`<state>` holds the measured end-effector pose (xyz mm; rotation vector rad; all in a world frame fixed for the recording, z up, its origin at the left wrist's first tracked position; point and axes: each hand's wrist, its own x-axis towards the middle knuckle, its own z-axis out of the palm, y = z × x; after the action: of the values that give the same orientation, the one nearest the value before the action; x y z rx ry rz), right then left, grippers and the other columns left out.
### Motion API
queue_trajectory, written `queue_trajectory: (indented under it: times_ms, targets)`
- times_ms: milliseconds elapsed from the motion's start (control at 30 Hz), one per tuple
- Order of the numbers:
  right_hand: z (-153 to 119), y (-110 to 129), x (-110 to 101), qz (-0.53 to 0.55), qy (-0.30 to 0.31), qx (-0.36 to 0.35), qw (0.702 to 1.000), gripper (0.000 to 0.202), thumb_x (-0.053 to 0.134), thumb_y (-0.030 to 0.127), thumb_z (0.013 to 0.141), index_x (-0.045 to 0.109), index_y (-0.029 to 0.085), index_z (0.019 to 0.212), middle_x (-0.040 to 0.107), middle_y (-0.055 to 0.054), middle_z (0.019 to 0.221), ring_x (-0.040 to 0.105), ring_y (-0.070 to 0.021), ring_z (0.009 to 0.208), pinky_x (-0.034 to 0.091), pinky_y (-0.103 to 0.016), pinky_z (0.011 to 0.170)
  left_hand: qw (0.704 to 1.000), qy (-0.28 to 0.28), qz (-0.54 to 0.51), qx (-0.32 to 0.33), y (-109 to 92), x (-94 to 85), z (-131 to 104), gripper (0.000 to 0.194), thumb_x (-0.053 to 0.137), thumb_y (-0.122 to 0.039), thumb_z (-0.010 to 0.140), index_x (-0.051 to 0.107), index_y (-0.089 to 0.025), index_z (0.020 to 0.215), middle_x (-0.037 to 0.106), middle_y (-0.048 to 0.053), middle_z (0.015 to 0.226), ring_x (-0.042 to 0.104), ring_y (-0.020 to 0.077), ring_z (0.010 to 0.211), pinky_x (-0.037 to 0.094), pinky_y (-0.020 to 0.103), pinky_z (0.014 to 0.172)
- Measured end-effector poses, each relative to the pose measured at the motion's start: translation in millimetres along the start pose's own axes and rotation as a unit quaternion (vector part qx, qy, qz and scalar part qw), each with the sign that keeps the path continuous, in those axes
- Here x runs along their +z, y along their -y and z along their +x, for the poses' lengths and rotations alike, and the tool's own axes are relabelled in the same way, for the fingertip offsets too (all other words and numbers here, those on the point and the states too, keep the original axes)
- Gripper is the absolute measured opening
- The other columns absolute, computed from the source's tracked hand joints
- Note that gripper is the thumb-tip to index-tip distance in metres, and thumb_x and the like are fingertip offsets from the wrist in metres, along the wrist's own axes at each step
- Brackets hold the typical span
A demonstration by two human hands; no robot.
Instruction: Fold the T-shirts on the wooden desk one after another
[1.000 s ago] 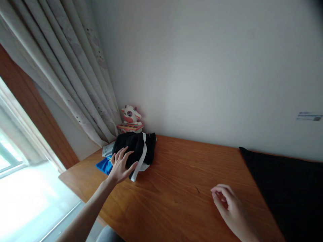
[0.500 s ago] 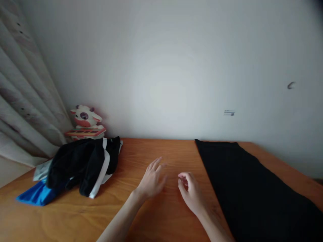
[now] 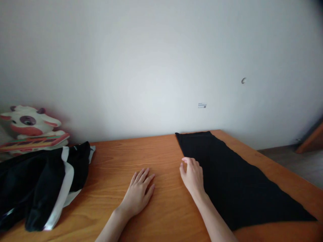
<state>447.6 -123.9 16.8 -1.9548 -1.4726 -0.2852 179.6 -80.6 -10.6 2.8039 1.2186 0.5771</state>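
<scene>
My left hand (image 3: 137, 195) lies on the wooden table, palm down with its fingers spread and nothing held. To the right, my right hand (image 3: 193, 175) is at the left long edge of a black cloth (image 3: 234, 178). Its fingers are loosely curled, with the thumb apart from them, and I see nothing between them. The cloth is spread flat in a long strip that widens toward me; what kind of garment it is, if any, I cannot tell.
A heap of black clothing with a white stripe (image 3: 47, 185) sits at the left of the wooden table (image 3: 164, 211). Behind it stands a cow toy with a keyboard (image 3: 32, 127). A pale wall (image 3: 141, 67) borders the far edge; floor (image 3: 302, 161) shows beyond the right edge.
The view has turned right, so the heap and cow toy shift left. My left hand has settled flat on the table. My right hand has moved onto the black cloth's left edge.
</scene>
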Motion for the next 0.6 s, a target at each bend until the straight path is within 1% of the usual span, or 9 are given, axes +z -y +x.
queue_trajectory:
  times_ms: [67, 133, 200, 233, 300, 367, 433, 500, 600]
  targets:
    - [6, -19, -11, -0.108, 0.022, 0.099, 0.989, 0.030, 0.053, 0.035, 0.095, 0.060, 0.017, 0.118, 0.066, -0.015, 0.110, 0.062, -0.0307, 0.101, 0.046, -0.039, 0.078, 1.000, 0.003, 0.004, 0.001, 0, 1.2, 0, 0.043, 0.044, -0.040, 0.102, 0.057, -0.030, 0.142, 0.048, 0.010, 0.155, 0.042, 0.0310, 0.144, 0.034, 0.057, 0.118]
    - [8, -32, -16, -0.177, 0.058, 0.175, 0.967, 0.045, 0.056, 0.051, 0.093, 0.060, 0.015, 0.119, 0.065, -0.018, 0.111, 0.062, -0.0345, 0.103, 0.046, -0.041, 0.078, 1.000, 0.005, 0.004, 0.001, 1, 1.9, 0, 0.043, 0.044, -0.040, 0.102, 0.058, -0.029, 0.141, 0.048, 0.010, 0.155, 0.043, 0.0313, 0.144, 0.034, 0.058, 0.118]
    - [9, -36, -15, -0.211, 0.094, 0.201, 0.952, 0.054, 0.054, 0.061, 0.092, 0.061, 0.012, 0.113, 0.065, -0.021, 0.109, 0.063, -0.0360, 0.102, 0.046, -0.043, 0.078, 1.000, 0.002, 0.001, 0.000, 2, 2.2, 0, 0.043, 0.045, -0.040, 0.102, 0.058, -0.030, 0.141, 0.048, 0.010, 0.155, 0.043, 0.0316, 0.144, 0.034, 0.058, 0.118]
    - [9, -35, -14, -0.221, 0.108, 0.198, 0.949, 0.054, 0.052, 0.062, 0.093, 0.061, 0.011, 0.110, 0.066, -0.021, 0.108, 0.064, -0.0356, 0.101, 0.046, -0.043, 0.078, 1.000, 0.001, 0.000, 0.000, 2, 2.3, 0, 0.043, 0.045, -0.040, 0.102, 0.058, -0.030, 0.141, 0.048, 0.010, 0.155, 0.043, 0.0318, 0.144, 0.034, 0.058, 0.118]
    - [10, -30, -9, -0.237, 0.122, 0.178, 0.947, 0.050, 0.045, 0.056, 0.098, 0.060, 0.010, 0.108, 0.066, -0.022, 0.105, 0.066, -0.0342, 0.097, 0.045, -0.043, 0.077, 1.000, -0.002, -0.003, 0.000, 3, 2.1, 0, 0.043, 0.045, -0.041, 0.102, 0.058, -0.030, 0.141, 0.048, 0.010, 0.155, 0.043, 0.0318, 0.144, 0.033, 0.058, 0.118]
    - [10, -25, -5, -0.243, 0.126, 0.162, 0.948, 0.041, 0.039, 0.045, 0.102, 0.059, 0.010, 0.108, 0.066, -0.021, 0.105, 0.067, -0.0332, 0.095, 0.044, -0.041, 0.076, 1.000, -0.002, -0.005, -0.001, 3, 1.8, 0, 0.043, 0.045, -0.040, 0.102, 0.058, -0.030, 0.141, 0.048, 0.010, 0.155, 0.043, 0.0317, 0.144, 0.033, 0.058, 0.118]
    - [11, -24, -2, -0.221, 0.133, 0.148, 0.955, 0.032, 0.034, 0.032, 0.104, 0.058, 0.011, 0.108, 0.068, -0.020, 0.104, 0.069, -0.0319, 0.093, 0.043, -0.039, 0.074, 1.000, -0.003, -0.007, -0.001, 3, 1.6, 0, 0.043, 0.045, -0.040, 0.101, 0.058, -0.031, 0.141, 0.049, 0.010, 0.154, 0.043, 0.0318, 0.144, 0.033, 0.058, 0.118]
    - [12, -26, -1, -0.186, 0.144, 0.138, 0.962, 0.028, 0.032, 0.023, 0.103, 0.057, 0.012, 0.106, 0.070, -0.018, 0.100, 0.071, -0.0296, 0.090, 0.042, -0.036, 0.072, 1.000, -0.005, -0.009, 0.000, 3, 1.8, 0, 0.043, 0.045, -0.040, 0.101, 0.058, -0.031, 0.141, 0.049, 0.009, 0.154, 0.043, 0.0317, 0.144, 0.034, 0.058, 0.118]
    - [13, -32, -2, -0.143, 0.153, 0.132, 0.969, 0.023, 0.034, 0.021, 0.104, 0.055, 0.016, 0.100, 0.073, -0.013, 0.095, 0.073, -0.0253, 0.084, 0.041, -0.031, 0.067, 1.000, -0.008, -0.011, 0.002, 4, 3.0, 0, 0.042, 0.046, -0.039, 0.101, 0.059, -0.030, 0.140, 0.050, 0.009, 0.154, 0.043, 0.0314, 0.144, 0.034, 0.058, 0.118]
